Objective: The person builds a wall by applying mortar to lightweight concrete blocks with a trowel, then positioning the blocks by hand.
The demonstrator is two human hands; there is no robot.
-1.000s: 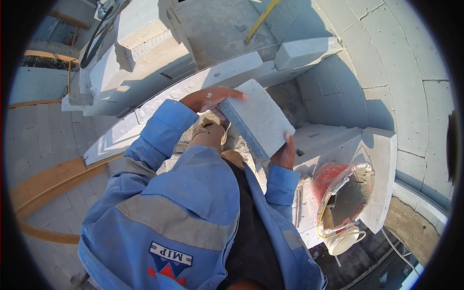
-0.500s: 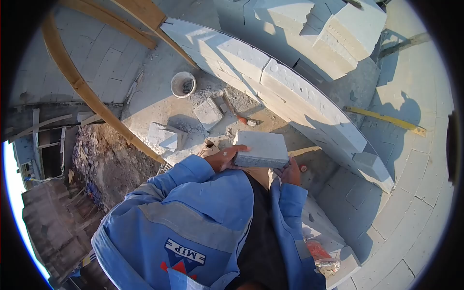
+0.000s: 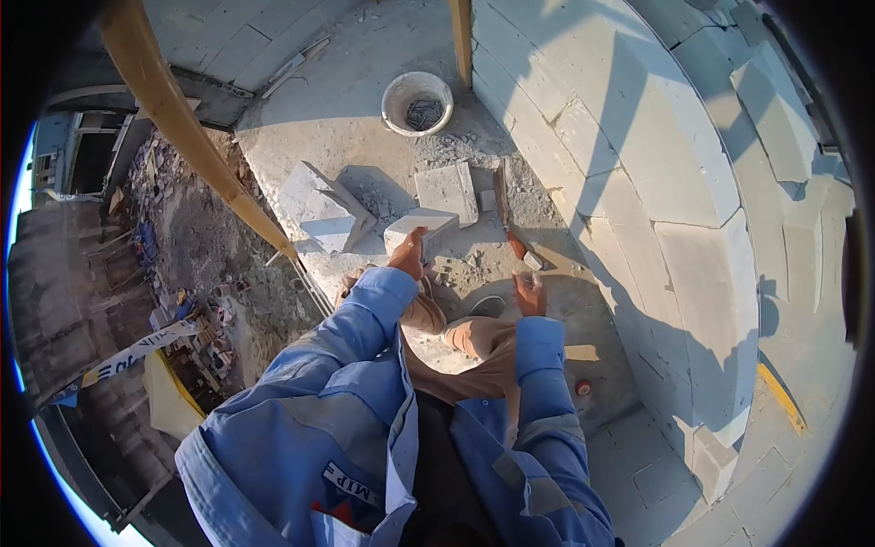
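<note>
My left hand grips the near side of a pale concrete block, one finger lying over its top. The block is low, close to the ground, between an angular block piece on the left and a flat block behind it. My right hand reaches forward with nothing in it, its fingers slightly bent and apart. Just beyond it lie a small block chunk and a long-bladed tool with a reddish handle.
A white bucket with dark bits inside stands farther back. A block wall rises on the right. On the left, a wooden post slants across the floor edge, above a rubble slope. A small red round item lies lower right.
The block has gone from both hands at my body down and forward to the ground. My right hand has let go of it and moved away to the right. My view has tilted.
</note>
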